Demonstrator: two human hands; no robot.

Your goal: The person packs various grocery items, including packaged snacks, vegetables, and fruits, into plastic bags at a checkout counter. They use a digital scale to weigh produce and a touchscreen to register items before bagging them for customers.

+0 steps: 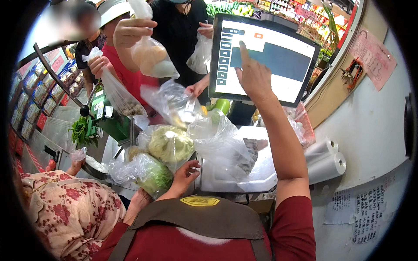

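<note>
With its index finger extended, my right hand [254, 75] is at the touchscreen monitor [284, 62], holding nothing. My left hand [185, 176] rests low at the left edge of the white weighing tray [261, 182], fingers apart and empty. On the tray lies a clear plastic bag [222, 143] with dark grey contents that I cannot make out. Left of it sit a bagged pale green cabbage-like head [171, 143] and a bagged leafy green vegetable [155, 174], which another person's hand touches from below. Beyond the tray, a person's hand is at a blurred clear bag [173, 104].
Several people stand across and at the left, some holding up bags, one of round items [152, 55]. A green box-like device [111, 120] stands at left beside leafy greens [83, 130]. Plastic bag rolls [326, 163] and a pink basket [305, 125] are at right.
</note>
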